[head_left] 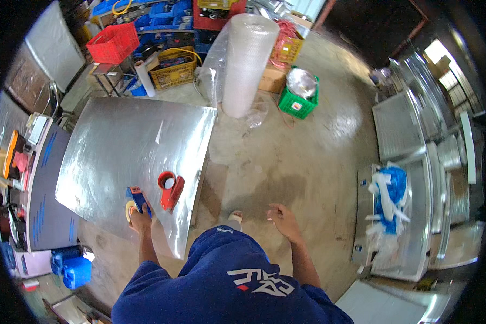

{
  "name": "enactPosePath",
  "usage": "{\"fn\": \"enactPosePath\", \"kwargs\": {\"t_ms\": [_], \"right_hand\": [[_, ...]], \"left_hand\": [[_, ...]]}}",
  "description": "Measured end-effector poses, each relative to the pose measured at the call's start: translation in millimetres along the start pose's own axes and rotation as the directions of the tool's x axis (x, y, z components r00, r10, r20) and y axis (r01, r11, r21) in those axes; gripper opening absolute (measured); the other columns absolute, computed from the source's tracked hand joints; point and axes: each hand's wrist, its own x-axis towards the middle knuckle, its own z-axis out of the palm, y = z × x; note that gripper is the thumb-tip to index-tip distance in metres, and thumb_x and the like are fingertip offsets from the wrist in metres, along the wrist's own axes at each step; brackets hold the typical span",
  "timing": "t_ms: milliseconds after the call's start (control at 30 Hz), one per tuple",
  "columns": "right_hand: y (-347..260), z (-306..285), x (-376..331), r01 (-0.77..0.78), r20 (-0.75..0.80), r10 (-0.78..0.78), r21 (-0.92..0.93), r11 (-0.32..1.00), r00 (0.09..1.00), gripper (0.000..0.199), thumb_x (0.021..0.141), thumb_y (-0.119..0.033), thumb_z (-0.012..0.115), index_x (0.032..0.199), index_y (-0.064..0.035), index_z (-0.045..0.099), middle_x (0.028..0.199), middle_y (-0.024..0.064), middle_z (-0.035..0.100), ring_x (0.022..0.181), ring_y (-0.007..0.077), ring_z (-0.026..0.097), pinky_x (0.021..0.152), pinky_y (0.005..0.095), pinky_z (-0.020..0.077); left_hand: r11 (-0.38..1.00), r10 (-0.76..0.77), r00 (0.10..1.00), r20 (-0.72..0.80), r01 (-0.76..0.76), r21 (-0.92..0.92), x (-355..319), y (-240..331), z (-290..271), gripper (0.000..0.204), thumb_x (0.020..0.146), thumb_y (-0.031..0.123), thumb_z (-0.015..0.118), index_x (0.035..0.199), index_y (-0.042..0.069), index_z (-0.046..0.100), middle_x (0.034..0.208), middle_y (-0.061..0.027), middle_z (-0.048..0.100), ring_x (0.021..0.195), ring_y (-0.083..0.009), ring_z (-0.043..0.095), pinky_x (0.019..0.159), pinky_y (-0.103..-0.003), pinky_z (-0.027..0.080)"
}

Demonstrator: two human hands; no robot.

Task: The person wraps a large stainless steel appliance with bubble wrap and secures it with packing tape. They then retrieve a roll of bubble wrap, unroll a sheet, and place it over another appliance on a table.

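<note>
My left hand (141, 218) is closed on a blue tape dispenser (135, 197) with a tan tape roll in it, over the near left part of a shiny metal-topped table (113, 146). Just to the right of it lies a red tape dispenser (170, 191) on the metal surface. My right hand (284, 220) hangs in the air over the floor, right of my body. Its fingers are loosely bent and apart, with nothing visible in them.
A tall bubble wrap roll (248, 65) stands beyond the table, next to a green crate (298, 102). Back left are a red crate (113, 44) and a yellow crate (174, 70). Metal panels (398, 125) lean along the right, near blue and white plastic wrapping (390, 200).
</note>
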Motion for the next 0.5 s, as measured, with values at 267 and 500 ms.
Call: {"fn": "enactPosePath", "kwargs": {"t_ms": [267,500], "right_hand": [[-36.4,-99.6,203.6,-0.002,0.236,-0.047,0.205,0.979,0.971,0.033,0.1,-0.027,0.054,0.118,0.001,0.058,0.094,0.0099,0.068,0.085,0.0181,0.068,0.07,0.0298,0.0523],[-123.9,-167.0,480.0,0.372,0.318,-0.371,0.062,0.926,0.872,0.032,0.101,-0.028,0.053,0.113,0.0009,0.06,0.086,0.0083,0.067,0.077,0.0161,0.065,0.072,0.0301,0.0518]], "left_hand": [[0.985,-0.156,0.987,-0.026,0.157,0.07,-5.8,14.1,30.4,0.052,0.084,0.05,0.068,0.102,0.001,0.067,0.103,-0.0156,0.07,0.1,-0.034,0.066,0.093,-0.047,0.045],[0.807,-0.584,0.768,-0.262,0.583,-0.089,-87.9,24.2,22.6,0.065,0.093,0.052,0.054,0.12,-0.006,0.062,0.118,-0.0315,0.062,0.109,-0.0431,0.061,0.092,-0.049,0.047]]}}
